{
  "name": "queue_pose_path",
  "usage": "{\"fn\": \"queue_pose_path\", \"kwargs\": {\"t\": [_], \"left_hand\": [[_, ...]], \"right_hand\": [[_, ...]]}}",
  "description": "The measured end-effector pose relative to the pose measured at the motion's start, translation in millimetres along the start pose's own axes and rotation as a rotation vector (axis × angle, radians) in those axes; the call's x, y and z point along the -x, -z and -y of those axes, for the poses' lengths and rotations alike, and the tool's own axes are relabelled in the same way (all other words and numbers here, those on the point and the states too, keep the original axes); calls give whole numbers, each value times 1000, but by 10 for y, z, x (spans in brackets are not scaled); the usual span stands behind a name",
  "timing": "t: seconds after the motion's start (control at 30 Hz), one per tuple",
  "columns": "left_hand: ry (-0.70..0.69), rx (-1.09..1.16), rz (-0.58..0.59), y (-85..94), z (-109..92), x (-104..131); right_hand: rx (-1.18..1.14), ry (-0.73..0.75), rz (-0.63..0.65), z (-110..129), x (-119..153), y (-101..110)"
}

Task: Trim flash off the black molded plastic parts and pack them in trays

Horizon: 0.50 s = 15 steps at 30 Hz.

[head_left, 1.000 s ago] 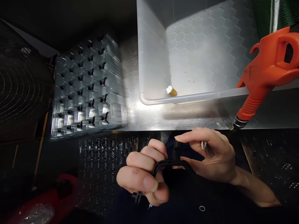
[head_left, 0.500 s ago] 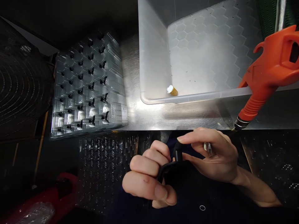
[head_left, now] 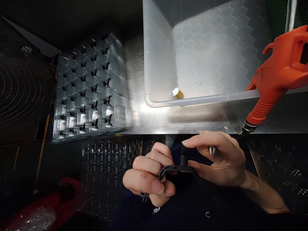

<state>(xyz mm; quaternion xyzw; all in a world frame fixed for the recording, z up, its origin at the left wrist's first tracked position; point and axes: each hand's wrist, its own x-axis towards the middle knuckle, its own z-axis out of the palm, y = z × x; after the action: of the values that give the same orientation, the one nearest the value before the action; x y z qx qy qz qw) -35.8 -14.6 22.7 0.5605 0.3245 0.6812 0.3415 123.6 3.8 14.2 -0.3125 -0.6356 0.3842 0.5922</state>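
Observation:
A thin, curved black plastic part (head_left: 168,168) hangs between my hands, below the steel table's front edge. My left hand (head_left: 150,175) has its fingers curled round one end of this part, thumb pressed on it. At the part's upright stem, my right hand (head_left: 221,157) rests the index fingertip on the top and keeps the thumb beside the base. A small shiny metal tool (head_left: 212,150) shows partly inside my right hand; its remaining length is hidden by the fingers.
Stacked clear trays (head_left: 89,89) with black pieces stand at left on the steel table (head_left: 156,120). A translucent bin (head_left: 158,61) holds a small yellow bottle with a white cap (head_left: 178,93). An orange air gun (head_left: 274,73) hangs over the bin's right rim.
The black part has turned, so its curved arm and lower end show more. My left hand has shifted slightly left; my right hand has barely moved.

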Motion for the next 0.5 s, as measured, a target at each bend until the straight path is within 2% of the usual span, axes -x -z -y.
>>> {"fn": "queue_pose_path", "kwargs": {"t": [0.07,0.17,0.23,0.37,0.5], "left_hand": [[-38,-37,9,16,47,8],[211,-134,3,52,80,25],[294,-115,14,80,102,38],[347,-88,44,159,169,127],[353,-104,85,276,227,347]], "right_hand": [[7,5,-2,9,0,1],[7,5,-1,11,1,5],[-9,6,7,6,0,10],[-40,16,2,9,-19,26],[-66,27,37,46,-80,11]]}}
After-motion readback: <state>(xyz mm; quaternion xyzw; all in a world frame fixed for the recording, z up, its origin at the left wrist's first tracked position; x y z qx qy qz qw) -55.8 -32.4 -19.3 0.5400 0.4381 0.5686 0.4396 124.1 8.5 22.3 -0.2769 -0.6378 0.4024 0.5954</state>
